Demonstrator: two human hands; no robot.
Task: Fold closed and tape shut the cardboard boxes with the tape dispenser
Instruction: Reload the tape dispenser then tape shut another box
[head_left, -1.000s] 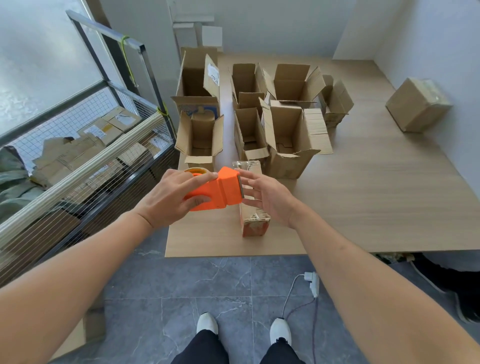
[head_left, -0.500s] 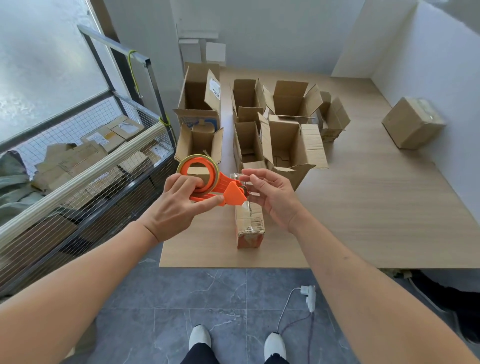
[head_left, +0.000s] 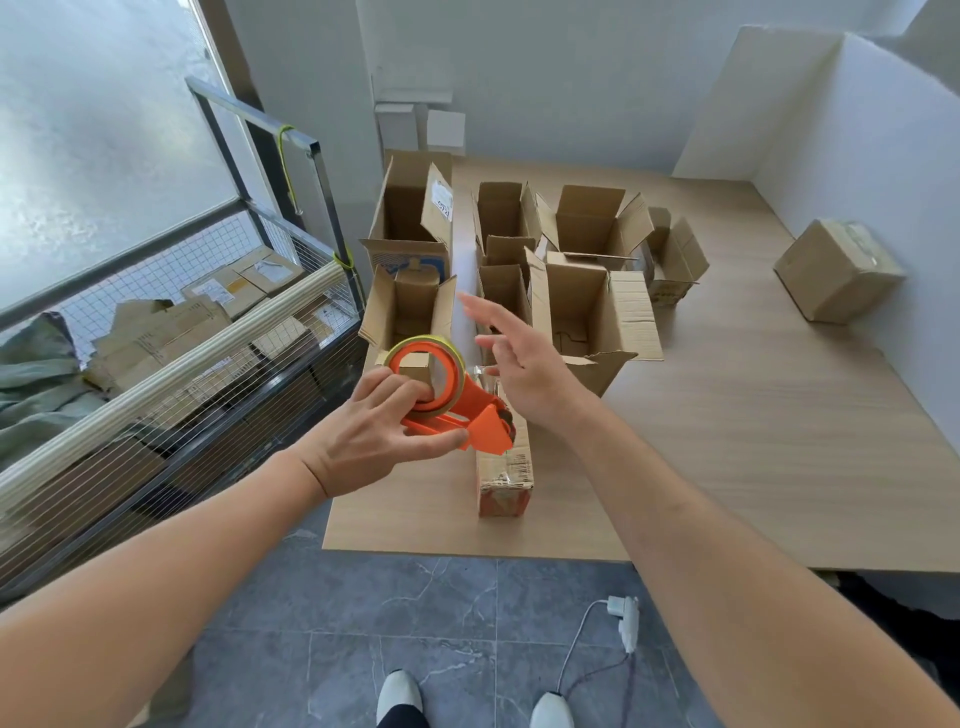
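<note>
Left hand grip: your left hand (head_left: 363, 441) is closed around the tape dispenser (head_left: 449, 402), thumb under the orange frame and fingers curled over the hub of the roll.
Right hand grip: your right hand (head_left: 524, 364) is spread open and holds nothing; it hovers above the far end of the small box, fingers aimed toward the open cartons.
Dispenser location: it is held in the air over the near left part of the table (head_left: 727, 441), just above the small box.
Dispenser axis: the long axis runs from the tape roll (head_left: 423, 353) at upper left to the cutter head (head_left: 491, 434) at lower right; the cutter end points right and down toward the box top.
Small box (head_left: 504, 467): it lies closed near the table's front edge, long axis running away from you. Glossy tape shows on its top and near end; judge this one sealed or nearly so.
Sealed box (head_left: 839, 270): it sits closed at the far right, by the wall and well apart from the rest.
Open boxes (head_left: 587, 306): a cluster stands behind the small box, flaps up. None shows a folded or taped top.
Progress: judge the task early; two boxes appear done, and the whole cluster remains.
Next requirement: expect to draw one open carton forward, fold its flaps, then tape it.
</note>
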